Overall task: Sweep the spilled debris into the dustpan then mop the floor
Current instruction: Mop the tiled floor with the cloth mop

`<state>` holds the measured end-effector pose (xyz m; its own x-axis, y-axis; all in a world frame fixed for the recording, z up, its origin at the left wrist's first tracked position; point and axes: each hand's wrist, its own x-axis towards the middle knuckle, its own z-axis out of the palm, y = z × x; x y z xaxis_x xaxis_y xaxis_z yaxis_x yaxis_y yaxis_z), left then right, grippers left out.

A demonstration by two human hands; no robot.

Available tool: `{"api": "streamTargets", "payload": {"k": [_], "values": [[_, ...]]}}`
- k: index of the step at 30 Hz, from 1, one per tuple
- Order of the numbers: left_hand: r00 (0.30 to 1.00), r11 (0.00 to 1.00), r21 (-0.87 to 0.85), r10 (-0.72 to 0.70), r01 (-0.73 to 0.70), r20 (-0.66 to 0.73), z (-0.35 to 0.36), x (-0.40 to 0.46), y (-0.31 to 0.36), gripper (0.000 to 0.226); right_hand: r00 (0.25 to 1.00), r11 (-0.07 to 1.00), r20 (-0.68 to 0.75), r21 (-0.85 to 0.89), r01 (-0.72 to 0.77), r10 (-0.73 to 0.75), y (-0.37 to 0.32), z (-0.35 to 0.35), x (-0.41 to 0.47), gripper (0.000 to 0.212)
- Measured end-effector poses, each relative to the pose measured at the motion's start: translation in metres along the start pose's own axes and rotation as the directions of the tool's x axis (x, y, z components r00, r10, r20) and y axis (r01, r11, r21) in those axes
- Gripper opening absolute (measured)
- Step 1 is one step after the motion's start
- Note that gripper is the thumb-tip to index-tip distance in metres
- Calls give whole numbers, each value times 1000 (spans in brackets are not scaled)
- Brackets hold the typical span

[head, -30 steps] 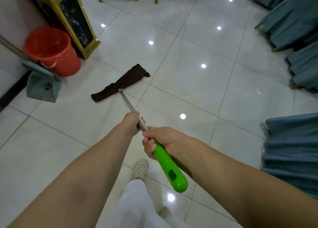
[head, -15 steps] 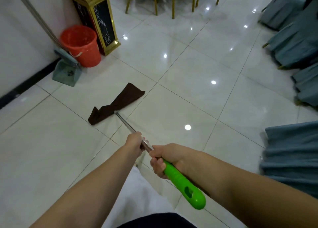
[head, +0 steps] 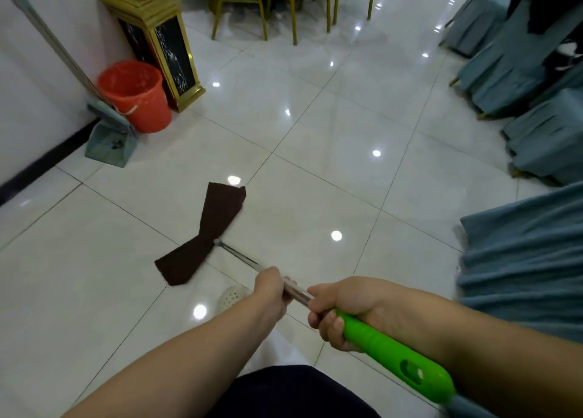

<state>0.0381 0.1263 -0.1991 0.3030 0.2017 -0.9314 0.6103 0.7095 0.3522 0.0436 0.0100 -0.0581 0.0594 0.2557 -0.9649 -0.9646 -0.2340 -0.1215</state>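
I hold a mop with both hands. Its dark brown cloth head (head: 205, 232) lies flat on the glossy white tile floor (head: 315, 152) in front of me. My left hand (head: 270, 290) grips the metal shaft (head: 239, 257) partway down. My right hand (head: 342, 307) grips the top of the shaft where the bright green handle (head: 394, 356) begins. A teal dustpan (head: 108, 140) with a long handle leans against the left wall, with dark debris inside it. No loose debris shows on the floor.
An orange bucket (head: 135, 95) stands beside the dustpan, with a gold-framed black bin (head: 157, 38) behind it. Gold chairs with pink seats (head: 249, 4) stand at the back. Blue-grey covered chairs (head: 536, 80) line the right side. My white shoe (head: 232, 296) is below the shaft.
The mop head has slid right and toward me, away from the bucket and dustpan, and turned more upright. Both hands keep their grip. My view has lifted toward the chairs.
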Motion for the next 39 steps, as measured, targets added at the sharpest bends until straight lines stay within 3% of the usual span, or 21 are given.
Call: {"api": "streamTargets", "payload": {"k": [4, 9, 17, 25, 30, 33, 36, 39], "values": [[995, 996, 71, -51, 45, 83, 15, -13, -18, 20, 1000, 996, -18, 84, 17, -16, 16, -21, -21, 33], [983, 983, 169, -102, 76, 152, 28, -28, -35, 20, 999, 982, -38, 185, 24, -17, 38, -32, -40, 24], [930, 956, 258, -219, 143, 295, 8, -39, -42, 16, 994, 949, -110, 309, 58, -25, 71, 1, -53, 20], [912, 959, 258, -205, 116, 355, -97, -42, -29, 9, 998, 886, -57, 460, 54, -31, 115, 105, -48, 15], [933, 958, 275, -167, 78, 318, -170, -46, -22, 12, 999, 897, -33, 441, 17, -3, 151, 167, -35, 26], [945, 963, 265, -130, 49, 299, -218, -42, -19, 13, 1000, 918, -4, 398, 5, -3, 174, 205, -22, 23], [961, 963, 270, -87, 13, 261, -264, -36, -17, 16, 1000, 931, -26, 365, 23, -14, 199, 237, 0, 41], [973, 964, 267, -65, 4, 221, -304, -32, -16, 19, 1000, 944, -24, 329, 27, -20, 221, 266, 17, 36]]}}
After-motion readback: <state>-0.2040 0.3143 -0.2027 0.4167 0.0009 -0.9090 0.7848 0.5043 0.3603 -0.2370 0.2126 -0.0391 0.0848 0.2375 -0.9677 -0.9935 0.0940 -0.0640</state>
